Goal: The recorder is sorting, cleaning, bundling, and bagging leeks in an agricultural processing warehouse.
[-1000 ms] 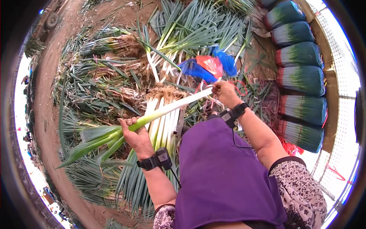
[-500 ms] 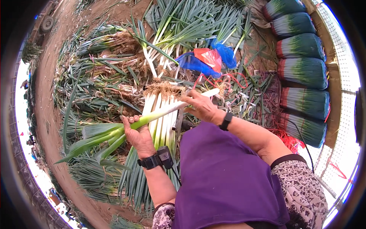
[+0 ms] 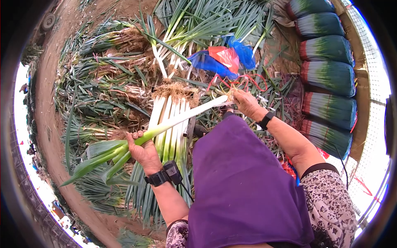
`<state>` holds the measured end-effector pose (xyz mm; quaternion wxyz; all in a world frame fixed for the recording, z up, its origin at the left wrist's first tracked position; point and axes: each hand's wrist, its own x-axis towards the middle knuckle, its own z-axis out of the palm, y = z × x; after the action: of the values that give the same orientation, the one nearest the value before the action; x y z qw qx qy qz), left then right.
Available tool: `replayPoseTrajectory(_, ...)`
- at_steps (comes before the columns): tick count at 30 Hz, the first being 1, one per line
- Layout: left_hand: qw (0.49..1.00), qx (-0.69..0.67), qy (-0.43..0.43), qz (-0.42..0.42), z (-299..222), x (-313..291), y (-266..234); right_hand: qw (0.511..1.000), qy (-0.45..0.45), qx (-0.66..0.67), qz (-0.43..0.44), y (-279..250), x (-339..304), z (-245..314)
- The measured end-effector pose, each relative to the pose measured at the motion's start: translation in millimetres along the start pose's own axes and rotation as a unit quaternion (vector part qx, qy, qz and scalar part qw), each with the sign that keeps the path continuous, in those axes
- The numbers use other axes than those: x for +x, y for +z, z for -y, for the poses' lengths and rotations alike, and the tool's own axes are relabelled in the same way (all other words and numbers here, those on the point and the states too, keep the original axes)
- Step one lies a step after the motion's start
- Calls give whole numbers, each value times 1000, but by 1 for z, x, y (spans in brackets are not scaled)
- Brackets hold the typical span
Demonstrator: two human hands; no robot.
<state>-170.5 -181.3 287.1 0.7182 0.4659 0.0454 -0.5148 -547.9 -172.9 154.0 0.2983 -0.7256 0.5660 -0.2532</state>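
A single long leek [image 3: 182, 117] lies slantwise across my front, its green leaves to the lower left and its white root end to the upper right. My left hand [image 3: 144, 153] is closed round the green part, just below where the leaves fan out. At the other end, my right hand [image 3: 247, 103] is closed at the roots, fingers pinched; parts of the fingertips are hidden. Beneath the held leek rests a row of cleaned white leeks [image 3: 168, 138], their brown roots [image 3: 175, 93] pointing away from me.
Untrimmed leeks [image 3: 206, 20] are heaped at the far side. Blue and red plastic bags [image 3: 225, 58] lie ahead with red string. Wrapped leek bundles [image 3: 328, 78] line the right side. Loose leaves and leek piles [image 3: 107, 78] cover the ground at left.
My right hand has slid along the white shaft, away to the right, to the root end. My left hand keeps its hold and has shifted slightly left.
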Motion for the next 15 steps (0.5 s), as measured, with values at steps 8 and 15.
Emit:
replayPoseTrajectory(8,1000,8,-15,19,-5,-5,2,952,220,-200,73,-18,-59,-81)
replayPoseTrajectory(15,999,17,-43,23,-3,0,-4,995,62,-57,59,8,-39,-16)
